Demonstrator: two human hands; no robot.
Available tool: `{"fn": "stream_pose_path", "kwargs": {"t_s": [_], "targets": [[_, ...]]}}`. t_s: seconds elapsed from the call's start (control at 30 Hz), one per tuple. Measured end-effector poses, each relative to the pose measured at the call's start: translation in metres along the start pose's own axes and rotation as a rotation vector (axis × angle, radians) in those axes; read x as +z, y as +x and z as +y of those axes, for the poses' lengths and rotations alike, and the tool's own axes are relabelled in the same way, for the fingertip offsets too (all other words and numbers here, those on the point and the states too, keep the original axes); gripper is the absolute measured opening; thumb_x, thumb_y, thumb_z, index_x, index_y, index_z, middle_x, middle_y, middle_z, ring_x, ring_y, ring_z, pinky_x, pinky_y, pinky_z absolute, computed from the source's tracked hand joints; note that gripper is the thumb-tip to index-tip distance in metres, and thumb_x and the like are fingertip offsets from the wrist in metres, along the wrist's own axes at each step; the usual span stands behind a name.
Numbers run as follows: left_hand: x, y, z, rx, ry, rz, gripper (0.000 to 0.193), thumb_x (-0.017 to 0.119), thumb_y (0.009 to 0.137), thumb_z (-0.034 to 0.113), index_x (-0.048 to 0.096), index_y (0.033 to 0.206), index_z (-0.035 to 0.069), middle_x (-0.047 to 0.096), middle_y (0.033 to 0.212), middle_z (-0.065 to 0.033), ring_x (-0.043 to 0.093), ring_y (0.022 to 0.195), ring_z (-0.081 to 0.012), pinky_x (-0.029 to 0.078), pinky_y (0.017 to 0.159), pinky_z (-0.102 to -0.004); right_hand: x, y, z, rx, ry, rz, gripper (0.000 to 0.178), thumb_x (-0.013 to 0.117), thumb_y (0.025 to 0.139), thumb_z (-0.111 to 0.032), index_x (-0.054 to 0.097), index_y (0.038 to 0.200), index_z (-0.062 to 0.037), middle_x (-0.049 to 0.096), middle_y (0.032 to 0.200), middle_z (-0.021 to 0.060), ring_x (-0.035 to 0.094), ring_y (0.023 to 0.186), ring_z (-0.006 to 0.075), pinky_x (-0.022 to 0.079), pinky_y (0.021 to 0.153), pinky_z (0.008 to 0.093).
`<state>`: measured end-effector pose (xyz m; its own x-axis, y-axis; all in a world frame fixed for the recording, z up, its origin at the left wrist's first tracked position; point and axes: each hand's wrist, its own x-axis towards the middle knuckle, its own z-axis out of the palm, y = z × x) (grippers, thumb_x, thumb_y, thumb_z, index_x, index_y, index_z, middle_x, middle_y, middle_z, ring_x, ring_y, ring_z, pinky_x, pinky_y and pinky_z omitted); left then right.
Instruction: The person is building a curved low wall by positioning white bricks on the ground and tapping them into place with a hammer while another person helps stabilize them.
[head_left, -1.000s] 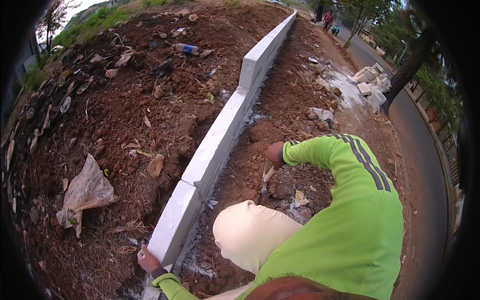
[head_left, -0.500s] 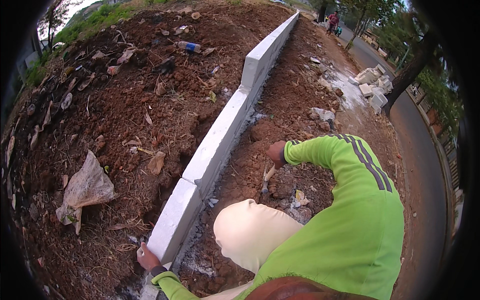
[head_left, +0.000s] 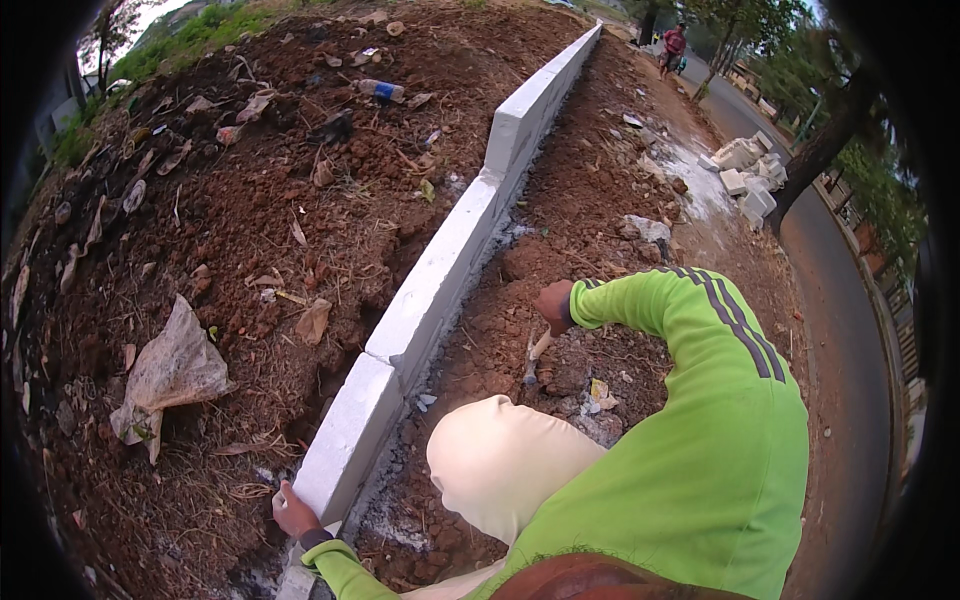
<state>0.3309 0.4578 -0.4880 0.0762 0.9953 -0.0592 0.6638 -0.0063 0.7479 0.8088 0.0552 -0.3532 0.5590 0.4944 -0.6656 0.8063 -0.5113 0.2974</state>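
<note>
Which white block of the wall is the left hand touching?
The nearest top-row block, before the first visible joint: the left hand is at its near end. The blocks farther along have no hand on them.

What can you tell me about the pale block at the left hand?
The block is long and straight-edged, with a near-white top and greyer side; it looks like lightweight concrete. It lies lengthwise in a low wall, its far end meeting the next block at a joint with a chipped-looking edge. Rough grey material, perhaps mortar, runs along the foot of its right side. The fingers of the left hand touch its near end.
</note>
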Motion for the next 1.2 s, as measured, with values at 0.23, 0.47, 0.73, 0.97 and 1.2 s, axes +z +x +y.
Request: {"fn": "stream_pose_path", "kwargs": {"t_s": [0.23, 0.47, 0.73, 0.97, 1.2], "targets": [[0.001, 0.000, -0.001, 0.020, 0.015, 0.005, 0.047, 0.064, 0.092, 0.043, 0.070, 0.096, -0.003, 0.072, 0.093, -0.0198, 0.065, 0.084, -0.0306, 0.049, 0.081, -0.0427, 0.008, 0.008, 0.005, -0.010, -0.006, -0.001, 0.048, 0.083, 0.071, -0.045, 0.077, 0.100, -0.0064, 0.074, 0.098, 0.0154, 0.071, 0.094, 0.0336, 0.058, 0.081, 0.0434], [0.002, -0.004, 0.003, 0.008, 0.003, 0.017, 0.046, 0.064, 0.093, 0.042, 0.070, 0.097, -0.004, 0.072, 0.092, -0.0196, 0.066, 0.085, -0.0305, 0.049, 0.080, -0.0426, 0.013, 0.011, 0.008, -0.028, -0.007, 0.023, 0.046, 0.082, 0.071, -0.044, 0.076, 0.097, -0.0067, 0.073, 0.093, 0.0160, 0.071, 0.091, 0.0353, 0.058, 0.079, 0.0441], [0.002, -0.001, 0.000, 0.018, 0.016, 0.011, 0.046, 0.064, 0.093, 0.042, 0.071, 0.097, -0.003, 0.072, 0.094, -0.0200, 0.067, 0.085, -0.0306, 0.050, 0.080, -0.0428, 0.007, 0.007, 0.005, -0.010, -0.014, -0.006, 0.047, 0.082, 0.072, -0.043, 0.076, 0.101, -0.0063, 0.074, 0.098, 0.0157, 0.071, 0.095, 0.0341, 0.057, 0.081, 0.0437], [0.003, 0.000, -0.001, 0.008, 0.007, 0.014, 0.046, 0.064, 0.092, 0.042, 0.071, 0.097, -0.003, 0.072, 0.094, -0.0198, 0.067, 0.085, -0.0309, 0.050, 0.080, -0.0428, 0.008, 0.008, 0.004, 0.011, -0.020, 0.000, 0.049, 0.082, 0.071, -0.043, 0.076, 0.103, -0.0066, 0.074, 0.099, 0.0156, 0.071, 0.096, 0.0337, 0.058, 0.083, 0.0428], [0.004, -0.001, -0.001, 0.001, 0.000, 0.019, 0.045, 0.065, 0.092, 0.040, 0.071, 0.097, -0.004, 0.072, 0.093, -0.0202, 0.067, 0.084, -0.0306, 0.050, 0.080, -0.0423, 0.009, 0.008, 0.004, 0.017, -0.026, 0.010, 0.051, 0.083, 0.070, -0.045, 0.076, 0.103, -0.0068, 0.074, 0.099, 0.0155, 0.071, 0.096, 0.0333, 0.058, 0.082, 0.0427]]}}
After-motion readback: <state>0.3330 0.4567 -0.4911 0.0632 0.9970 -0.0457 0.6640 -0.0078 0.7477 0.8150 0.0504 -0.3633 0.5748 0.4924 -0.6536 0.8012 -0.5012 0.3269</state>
